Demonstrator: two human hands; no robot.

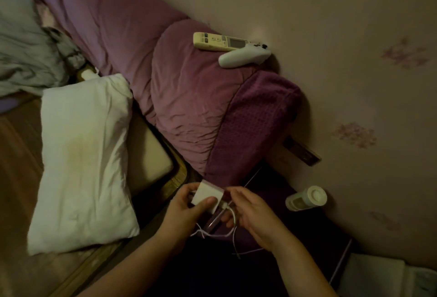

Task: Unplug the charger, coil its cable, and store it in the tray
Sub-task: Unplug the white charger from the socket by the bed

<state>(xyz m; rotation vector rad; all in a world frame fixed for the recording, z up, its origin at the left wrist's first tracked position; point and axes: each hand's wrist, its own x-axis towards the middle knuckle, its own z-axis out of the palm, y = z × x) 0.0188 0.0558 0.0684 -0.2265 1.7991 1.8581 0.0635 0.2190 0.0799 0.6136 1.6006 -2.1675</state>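
Home bedroom, white pillow [80, 162], purple quilt [146, 65], patterned wallpaper [354, 60]

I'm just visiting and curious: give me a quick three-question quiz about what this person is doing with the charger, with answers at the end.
1. True or false: the white charger block is plugged into a wall socket.
2. Which hand grips the charger block: A) left hand B) right hand C) neither?
3. Name the two white devices lying on top of the purple bedding by the wall.

Key
1. False: it is held in the hand, clear of the wall.
2. A: the right hand handles the thin white cable beside it.
3. A remote control and a game controller.
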